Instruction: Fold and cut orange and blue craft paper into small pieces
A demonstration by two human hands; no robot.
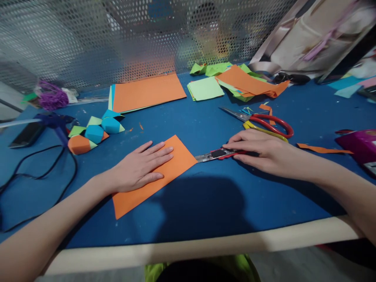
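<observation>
An orange paper rectangle (176, 158) lies slanted on the blue table (202, 211). My left hand (143, 166) rests flat on it, fingers spread, pressing its left and middle part. A utility knife (219, 153) with a red and black handle is in my right hand (252, 149), held between thumb and fingers. Its metal blade end points left and meets the right corner of the orange paper. Just behind my right hand lie open scissors (261, 121) with red and yellow handles.
Folded paper pieces (95, 133), a blue glue gun (55, 121) and a black cable (75, 168) are at left. Behind lie orange sheets (147, 94), green squares (205, 89) and a crumpled paper pile (243, 80), before a perforated metal panel (117, 43). A purple packet (358, 147) is at right.
</observation>
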